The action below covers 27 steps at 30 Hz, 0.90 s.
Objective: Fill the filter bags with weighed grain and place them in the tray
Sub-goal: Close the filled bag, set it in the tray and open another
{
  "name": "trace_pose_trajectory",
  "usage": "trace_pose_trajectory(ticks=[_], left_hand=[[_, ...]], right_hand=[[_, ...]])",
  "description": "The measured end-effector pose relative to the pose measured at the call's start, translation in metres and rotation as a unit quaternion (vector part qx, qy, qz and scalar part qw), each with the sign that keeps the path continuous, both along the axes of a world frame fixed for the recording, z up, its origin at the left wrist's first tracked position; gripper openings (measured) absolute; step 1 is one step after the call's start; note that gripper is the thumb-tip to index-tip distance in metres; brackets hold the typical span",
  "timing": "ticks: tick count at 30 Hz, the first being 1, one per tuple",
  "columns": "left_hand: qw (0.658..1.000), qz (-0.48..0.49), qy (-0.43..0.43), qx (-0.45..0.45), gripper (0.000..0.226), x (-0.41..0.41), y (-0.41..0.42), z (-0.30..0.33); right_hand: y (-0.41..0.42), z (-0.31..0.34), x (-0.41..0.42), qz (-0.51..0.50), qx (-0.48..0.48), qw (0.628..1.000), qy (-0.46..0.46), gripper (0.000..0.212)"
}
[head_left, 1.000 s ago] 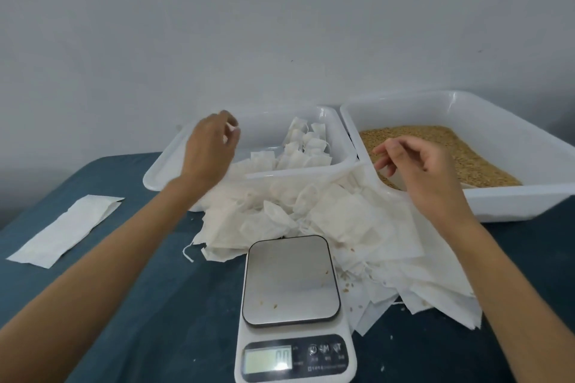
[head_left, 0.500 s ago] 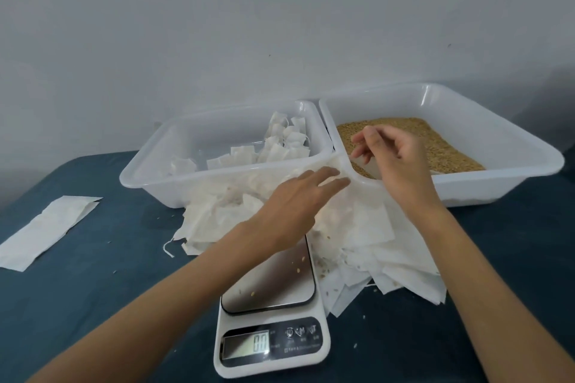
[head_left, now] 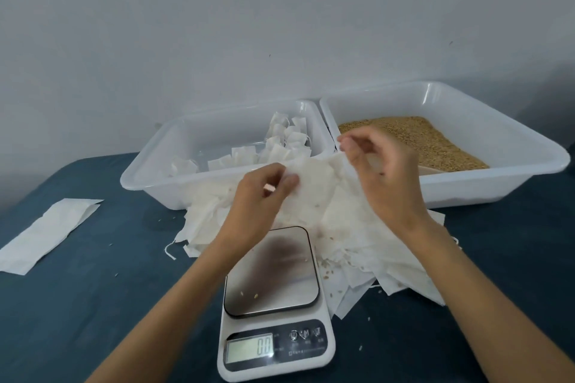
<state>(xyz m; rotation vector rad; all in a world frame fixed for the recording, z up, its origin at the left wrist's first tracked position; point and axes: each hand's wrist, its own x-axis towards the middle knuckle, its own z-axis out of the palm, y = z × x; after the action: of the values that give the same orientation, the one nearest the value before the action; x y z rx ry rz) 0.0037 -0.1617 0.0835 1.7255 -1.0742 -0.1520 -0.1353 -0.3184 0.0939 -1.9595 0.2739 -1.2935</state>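
Above the scale (head_left: pixel 275 298), your left hand (head_left: pixel 259 196) and right hand (head_left: pixel 384 171) each pinch an edge of one empty filter bag (head_left: pixel 314 179), lifted off the loose pile of bags (head_left: pixel 357 236) on the bench (head_left: pixel 109 289). Both grips close on that bag, fingers curled. Behind them, the left tray (head_left: pixel 149 177) holds filled bags (head_left: pixel 287 140); the right tray (head_left: pixel 513 146) holds grain (head_left: pixel 435 140). The display reads zero.

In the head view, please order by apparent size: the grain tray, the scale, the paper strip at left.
1. grain tray
2. scale, though nearness to the camera enlarges it
3. paper strip
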Motion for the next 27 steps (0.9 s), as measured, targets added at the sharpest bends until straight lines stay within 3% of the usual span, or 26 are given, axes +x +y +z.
trace_pose_trajectory(ticks=[2,5,8,13,18,27], left_hand=[[0.989,-0.024,0.135,-0.052,0.031,-0.006,0.008,-0.006],[0.977,-0.031,0.189,-0.098,0.027,-0.013,0.013,-0.017],[0.967,-0.039,0.22,-0.121,0.023,-0.009,0.012,-0.022],[0.963,-0.091,0.244,-0.068,0.011,-0.003,0.021,-0.029],[0.956,-0.068,0.27,-0.093,0.009,-0.005,0.02,-0.029],[0.959,-0.062,0.276,-0.025,0.016,-0.007,0.021,-0.031]], right_hand=[[0.015,-0.003,0.005,0.078,0.017,0.996,0.033,0.026],[0.022,-0.012,0.011,0.199,0.111,0.963,0.143,0.048],[0.022,-0.019,0.014,0.259,0.172,0.938,0.156,0.031],[0.016,-0.02,0.016,0.182,0.219,0.956,0.078,0.026],[0.026,-0.032,0.018,0.025,0.037,0.993,0.109,0.038],[0.031,-0.031,0.018,0.172,0.199,0.963,0.051,0.037]])
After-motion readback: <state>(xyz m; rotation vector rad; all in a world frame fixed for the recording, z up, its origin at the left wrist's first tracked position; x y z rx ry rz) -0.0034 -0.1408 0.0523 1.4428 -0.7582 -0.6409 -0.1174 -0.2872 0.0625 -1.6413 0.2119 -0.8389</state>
